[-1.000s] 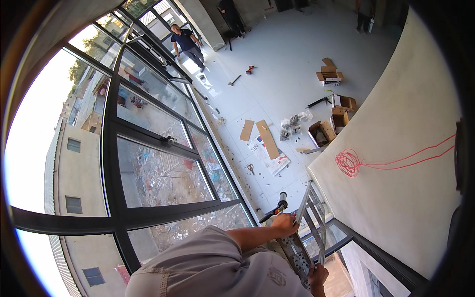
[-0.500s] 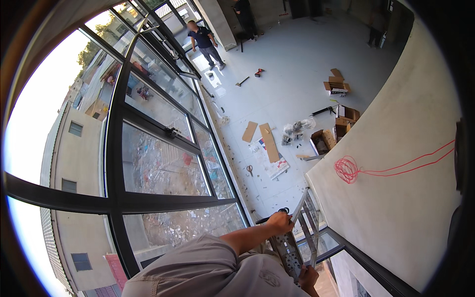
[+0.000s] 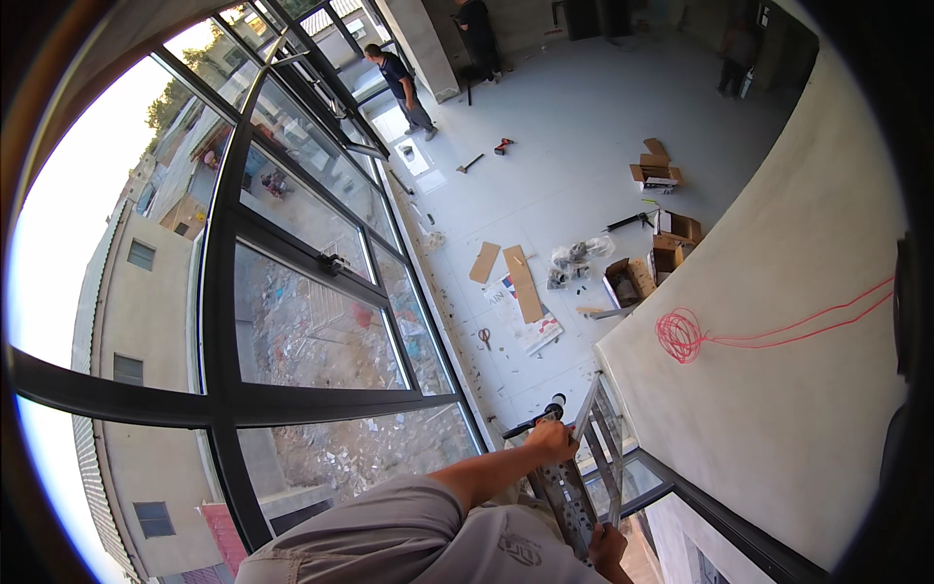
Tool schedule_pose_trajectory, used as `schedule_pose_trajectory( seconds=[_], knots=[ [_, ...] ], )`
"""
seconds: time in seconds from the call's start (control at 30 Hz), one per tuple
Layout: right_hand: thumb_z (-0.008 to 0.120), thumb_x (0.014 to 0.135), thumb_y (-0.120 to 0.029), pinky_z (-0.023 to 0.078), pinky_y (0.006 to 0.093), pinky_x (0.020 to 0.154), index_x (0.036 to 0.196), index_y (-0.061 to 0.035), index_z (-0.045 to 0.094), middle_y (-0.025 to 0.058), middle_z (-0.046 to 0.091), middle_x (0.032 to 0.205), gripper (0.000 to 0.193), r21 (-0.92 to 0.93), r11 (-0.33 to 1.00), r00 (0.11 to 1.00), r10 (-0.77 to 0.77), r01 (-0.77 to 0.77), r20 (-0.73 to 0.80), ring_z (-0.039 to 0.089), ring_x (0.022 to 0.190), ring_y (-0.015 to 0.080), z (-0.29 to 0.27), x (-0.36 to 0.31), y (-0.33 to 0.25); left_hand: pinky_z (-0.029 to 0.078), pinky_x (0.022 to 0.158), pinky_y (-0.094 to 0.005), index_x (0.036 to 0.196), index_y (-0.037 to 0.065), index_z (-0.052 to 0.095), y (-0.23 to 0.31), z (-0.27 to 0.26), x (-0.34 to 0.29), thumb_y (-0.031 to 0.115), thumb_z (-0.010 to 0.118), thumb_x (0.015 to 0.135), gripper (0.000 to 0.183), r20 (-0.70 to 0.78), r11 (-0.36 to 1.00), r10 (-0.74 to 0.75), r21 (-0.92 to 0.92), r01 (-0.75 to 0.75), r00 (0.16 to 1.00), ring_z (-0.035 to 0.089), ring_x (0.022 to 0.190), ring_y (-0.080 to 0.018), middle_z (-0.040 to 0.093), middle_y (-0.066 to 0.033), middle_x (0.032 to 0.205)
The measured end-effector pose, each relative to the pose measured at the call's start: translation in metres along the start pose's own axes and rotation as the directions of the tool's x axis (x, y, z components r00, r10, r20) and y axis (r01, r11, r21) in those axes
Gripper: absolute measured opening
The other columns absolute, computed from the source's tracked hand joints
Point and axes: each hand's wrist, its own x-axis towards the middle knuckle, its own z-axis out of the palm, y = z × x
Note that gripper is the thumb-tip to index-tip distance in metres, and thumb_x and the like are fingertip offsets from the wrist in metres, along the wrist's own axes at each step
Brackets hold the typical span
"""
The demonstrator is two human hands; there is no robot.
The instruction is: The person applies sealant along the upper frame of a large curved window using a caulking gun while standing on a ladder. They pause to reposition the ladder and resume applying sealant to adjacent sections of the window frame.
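I am above a metal stepladder, whose rails and perforated steps run down below me. My left hand is closed at the ladder's upper rail, around a black tool with a round, pale-ringed end. The tool's exact kind is partly hidden by the hand. Lower and to the right, my right hand grips the ladder's side rail, its fingers wrapped round the edge. My left forearm crosses in front of my grey shirt.
Tall dark-framed windows line the left. Cardboard pieces, scissors, a caulking gun, open boxes and a red drill lie on the tiled floor. Red wire hangs at the right wall. People stand farther back.
The tool's round end has tilted slightly away from me. Both hands keep their grip. A person by the far windows has turned toward the glass. My view has shifted slightly.
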Motion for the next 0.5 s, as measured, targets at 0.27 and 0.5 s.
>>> schedule_pose_trajectory(
  seconds=[0.27,0.5],
  knots=[
    [0.051,0.1,-0.042,0.049,0.0592,0.065,0.079,-0.0065,0.064,0.0214,0.066,0.07,0.043,-0.012,1.0,0.998,-0.026,0.026,-0.063,0.066,0.071,0.0481,0.007,-0.005,0.008,0.055,0.083,-0.0512,0.083,0.001,0.075,-0.007,0.008,0.003,0.039,0.058,0.084,0.042,-0.032,0.999,0.03,0.024,-0.029,0.999,0.069,0.087,-0.0421,0.072,-0.0236,0.086],
    [0.063,0.099,-0.037,0.056,0.053,0.069,0.111,-0.0044,0.065,0.0237,0.071,0.092,0.035,-0.105,0.977,0.975,-0.168,0.184,0.144,0.07,0.081,0.0418,0.052,-0.003,0.098,0.051,0.089,-0.0552,0.089,0.001,0.074,-0.008,0.008,0.004,0.039,0.056,0.09,0.042,0.01,0.999,0.049,-0.009,-0.049,0.999,0.069,0.093,-0.0415,0.072,-0.023,0.093]
  ],
)
